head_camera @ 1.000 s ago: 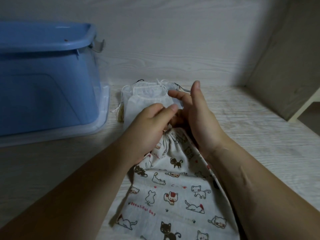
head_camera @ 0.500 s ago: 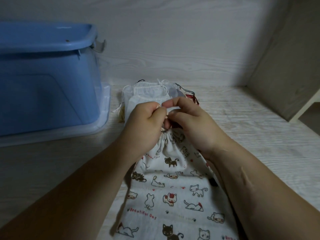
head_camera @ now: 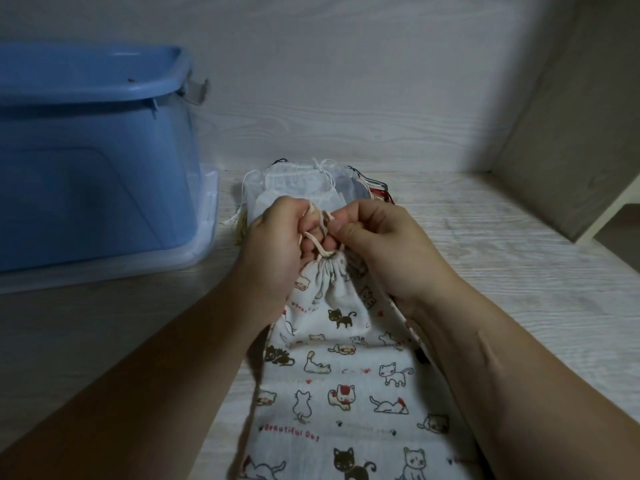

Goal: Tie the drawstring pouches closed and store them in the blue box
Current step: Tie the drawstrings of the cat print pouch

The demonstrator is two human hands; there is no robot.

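With the left hand and right hand each pinching a cream drawstring end, pulling both evenly outward should seat the knot against the gathered neck of the cat-print pouch

A pale wood-grain table carries a blue box on a clear lid at left, a cat-print pouch at centre and, just behind it, a pile of white pouches near the wall.
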